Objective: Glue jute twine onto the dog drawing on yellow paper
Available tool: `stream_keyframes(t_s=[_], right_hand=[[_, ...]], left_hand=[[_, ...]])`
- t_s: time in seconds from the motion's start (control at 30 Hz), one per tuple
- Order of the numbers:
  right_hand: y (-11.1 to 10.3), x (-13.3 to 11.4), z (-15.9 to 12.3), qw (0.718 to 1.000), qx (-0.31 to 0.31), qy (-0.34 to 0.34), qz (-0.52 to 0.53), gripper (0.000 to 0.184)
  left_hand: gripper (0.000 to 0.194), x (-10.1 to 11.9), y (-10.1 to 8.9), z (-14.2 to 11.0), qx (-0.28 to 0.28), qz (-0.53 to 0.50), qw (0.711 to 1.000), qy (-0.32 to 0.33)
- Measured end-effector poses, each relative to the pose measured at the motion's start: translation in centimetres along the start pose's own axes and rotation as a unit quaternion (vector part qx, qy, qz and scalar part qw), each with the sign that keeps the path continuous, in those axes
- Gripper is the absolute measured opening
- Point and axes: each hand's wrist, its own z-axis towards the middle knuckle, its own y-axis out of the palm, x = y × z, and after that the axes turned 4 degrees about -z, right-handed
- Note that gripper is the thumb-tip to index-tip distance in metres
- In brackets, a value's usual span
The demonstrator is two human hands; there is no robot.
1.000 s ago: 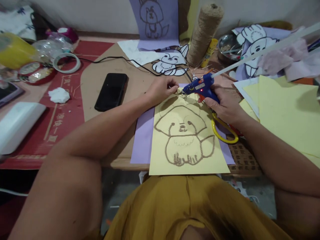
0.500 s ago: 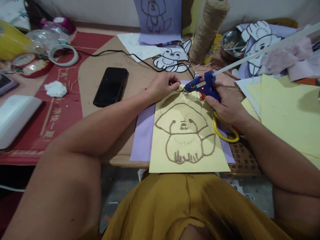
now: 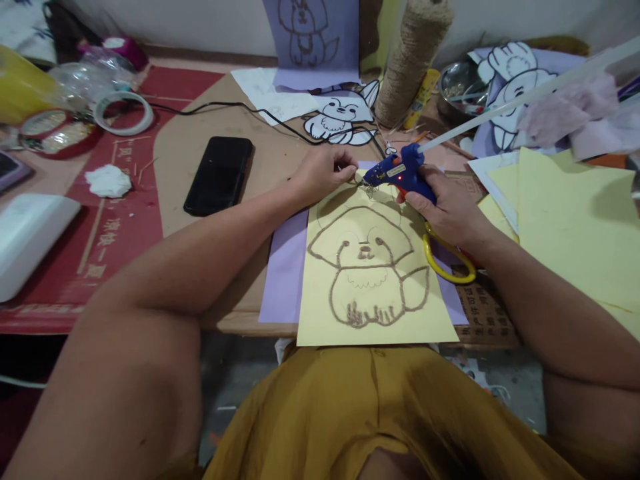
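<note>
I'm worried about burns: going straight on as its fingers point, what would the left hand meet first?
Most likely the blue glue gun, nozzle end first, held in the right hand just past the fingertips of the left hand. Depth is unclear from this one view.

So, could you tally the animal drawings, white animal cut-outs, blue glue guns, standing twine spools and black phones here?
Animal drawings, yellow-paper drawing and purple-paper drawing: 2
White cut-outs, left cut-out and right cut-out: 2
Blue glue gun: 1
Twine spool: 1
Black phone: 1
Total: 7
</note>
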Motion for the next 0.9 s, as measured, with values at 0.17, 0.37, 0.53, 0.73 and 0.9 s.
stream_keyframes(t_s=[0.17,0.37,0.53,0.73,0.9], right_hand=[[0.2,0.36,-0.04,1.0,0.009,-0.006,-0.01,0.056],[0.23,0.11,-0.03,1.0,0.008,0.004,-0.018,0.059],[0.07,0.01,-0.08,1.0,0.001,0.003,-0.016,0.062],[-0.05,0.01,-0.15,1.0,0.001,0.005,-0.009,0.055],[0.14,0.01,-0.06,1.0,0.004,0.009,-0.007,0.059]], left_hand=[[0.017,-0.09,0.0,-0.01,0.002,-0.008,1.0,-0.001],[0.018,-0.23,0.05,0.0,0.003,-0.01,1.0,0.002],[0.016,-0.11,-0.06,0.0,0.003,-0.002,1.0,0.0],[0.018,-0.12,-0.02,0.02,0.001,0.001,1.0,0.002],[0.018,0.13,-0.09,-0.09,0.002,0.0,1.0,0.001]])
